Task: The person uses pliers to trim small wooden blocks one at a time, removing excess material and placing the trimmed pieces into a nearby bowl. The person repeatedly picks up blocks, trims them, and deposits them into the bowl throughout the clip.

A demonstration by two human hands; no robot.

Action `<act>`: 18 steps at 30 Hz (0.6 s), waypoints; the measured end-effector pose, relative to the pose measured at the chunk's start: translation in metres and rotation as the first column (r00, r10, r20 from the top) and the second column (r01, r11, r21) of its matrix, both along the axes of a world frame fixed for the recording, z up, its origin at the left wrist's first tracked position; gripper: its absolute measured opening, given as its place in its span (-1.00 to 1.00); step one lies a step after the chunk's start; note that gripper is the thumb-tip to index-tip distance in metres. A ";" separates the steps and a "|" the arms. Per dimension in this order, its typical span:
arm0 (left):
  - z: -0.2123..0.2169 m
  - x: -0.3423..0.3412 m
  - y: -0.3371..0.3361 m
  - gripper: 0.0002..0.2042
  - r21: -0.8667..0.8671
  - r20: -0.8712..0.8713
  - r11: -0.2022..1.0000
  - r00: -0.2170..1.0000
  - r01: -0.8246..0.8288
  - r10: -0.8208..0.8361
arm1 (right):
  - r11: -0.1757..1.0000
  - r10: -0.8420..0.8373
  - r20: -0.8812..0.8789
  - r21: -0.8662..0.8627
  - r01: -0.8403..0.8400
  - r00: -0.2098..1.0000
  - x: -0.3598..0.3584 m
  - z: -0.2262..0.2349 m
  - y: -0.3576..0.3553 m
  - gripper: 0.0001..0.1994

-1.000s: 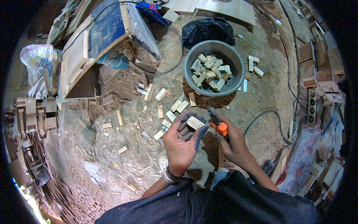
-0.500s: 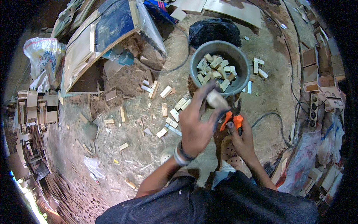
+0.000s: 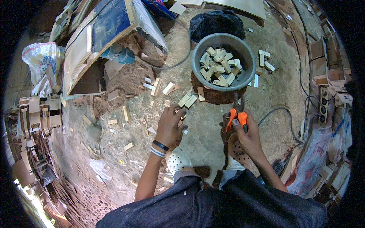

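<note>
My left hand [image 3: 172, 123] is low over the floor, its curved fingers reaching over small pale wooden blocks that it partly hides. Its thumb stands apart from the fingers. Just beyond the fingertips, two drilled wooden blocks [image 3: 187, 100] lie side by side. My right hand [image 3: 246, 131] is closed around orange-handled pliers [image 3: 242, 116], their dark jaws pointing away from me. Beyond them stands a round grey tub [image 3: 249, 81] with a heap of similar blocks [image 3: 220, 66] in it. A single block [image 3: 201, 94] rests on the floor by the tub's near left side.
A black plastic bag [image 3: 216, 24] lies behind the tub. More blocks [image 3: 267, 60] lie to its right. At the upper left, a tilted wooden box [image 3: 114, 28] stands over sawdust and a blue-green power tool [image 3: 121, 55]. A cable [image 3: 291, 121] loops near a socket strip [image 3: 323, 104] at right.
My left hand has moved back and left from beside the pliers down to the floor blocks. The blurred block at its fingers earlier is gone from there. My right hand keeps the pliers.
</note>
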State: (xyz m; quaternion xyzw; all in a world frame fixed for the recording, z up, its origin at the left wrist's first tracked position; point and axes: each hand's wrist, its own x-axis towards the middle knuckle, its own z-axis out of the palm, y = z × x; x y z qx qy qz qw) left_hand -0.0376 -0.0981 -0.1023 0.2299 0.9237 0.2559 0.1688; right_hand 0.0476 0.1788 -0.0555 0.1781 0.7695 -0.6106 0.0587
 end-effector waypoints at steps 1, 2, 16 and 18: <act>-0.008 0.002 0.001 -0.56 0.023 -0.052 1.000 0.999 -0.006 0.007 | 1.000 0.007 0.015 -0.022 -0.006 1.000 0.000 0.001 -0.001 -0.65; -0.012 0.002 -0.001 -0.57 0.093 -0.052 0.996 0.999 -0.011 0.016 | 0.999 0.016 -0.008 -0.048 -0.017 1.000 0.000 0.001 -0.002 -0.65; 0.020 -0.010 0.002 -0.64 0.661 0.749 0.172 0.654 -0.731 -0.101 | 0.994 0.113 0.000 -0.001 -0.113 0.994 0.008 -0.007 -0.009 -0.60; 0.025 -0.007 0.012 -0.60 0.588 0.809 0.177 0.572 -0.789 -0.136 | 0.993 0.116 0.017 -0.034 -0.115 0.993 0.009 -0.006 -0.009 -0.62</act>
